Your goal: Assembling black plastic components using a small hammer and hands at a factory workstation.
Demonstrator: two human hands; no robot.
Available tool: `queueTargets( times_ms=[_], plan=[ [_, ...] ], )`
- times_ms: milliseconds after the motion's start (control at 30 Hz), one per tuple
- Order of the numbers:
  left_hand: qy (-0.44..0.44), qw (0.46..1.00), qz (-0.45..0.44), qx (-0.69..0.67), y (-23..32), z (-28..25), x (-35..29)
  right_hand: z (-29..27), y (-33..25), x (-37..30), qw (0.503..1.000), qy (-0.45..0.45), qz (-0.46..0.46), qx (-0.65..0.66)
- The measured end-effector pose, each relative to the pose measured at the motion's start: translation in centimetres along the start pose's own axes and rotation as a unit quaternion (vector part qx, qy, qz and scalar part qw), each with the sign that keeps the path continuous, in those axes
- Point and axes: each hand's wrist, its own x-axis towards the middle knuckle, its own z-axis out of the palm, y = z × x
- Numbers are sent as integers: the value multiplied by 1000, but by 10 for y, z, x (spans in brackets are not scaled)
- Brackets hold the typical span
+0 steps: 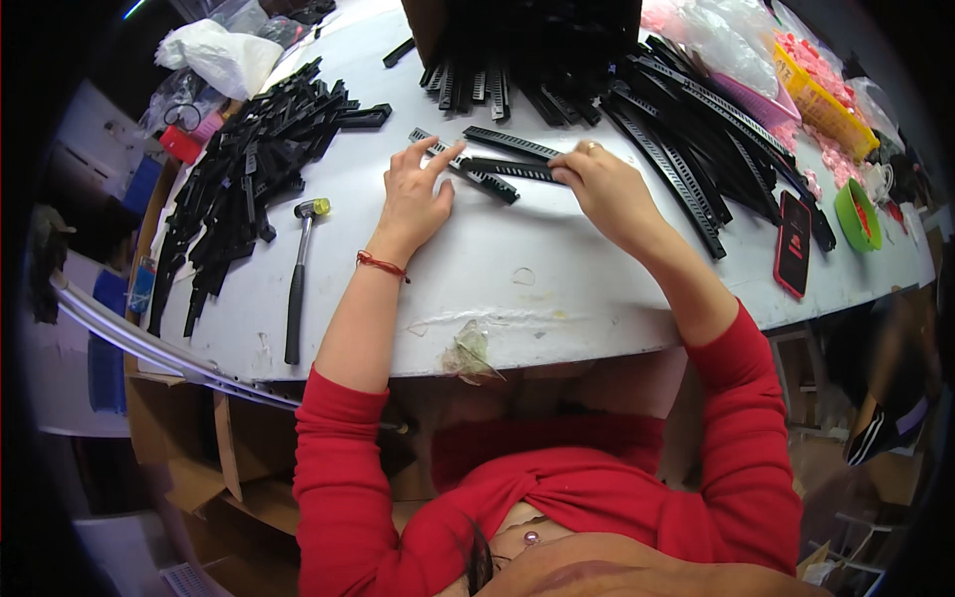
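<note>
Three slotted black plastic strips lie crossing one another in front of me on the white table. My left hand [410, 199] has its fingers spread, with fingertips on the upper end of the slanted strip [494, 186]. My right hand [605, 189] pinches the right end of the lower black strip [512, 169], which crosses over the slanted one. The upper strip [507, 141] also reaches to these fingertips; whether they grip it too cannot be made out. A hammer [299, 269] with a yellow face and black handle lies to the left of my left forearm.
Black plastic pieces [254, 159] are heaped at the left. Long slotted strips [686, 139] lie at the right, near a red-edged phone [793, 244] and a green bowl [856, 214]. A dark box [527, 30] stands at the back. A yellow basket [821, 95] holds pink pieces.
</note>
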Motion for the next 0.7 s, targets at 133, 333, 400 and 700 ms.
queueTargets(
  times_ms=[133, 333, 400, 700],
  plan=[
    [-15, 994, 49, 99, -11, 9, 0, -15, 5, -10, 990, -117, 26, 75],
    [-53, 998, 30, 21, -10, -4, 3, -43, 14, -8, 969, -240, 37, 49],
    [-60, 998, 32, -6, -10, -2, 5, -51, 24, -11, 963, -267, 30, -28],
    [-173, 966, -1, -194, 46, -5, 0, -4, 44, 7, 994, -69, 14, -85]
  ],
)
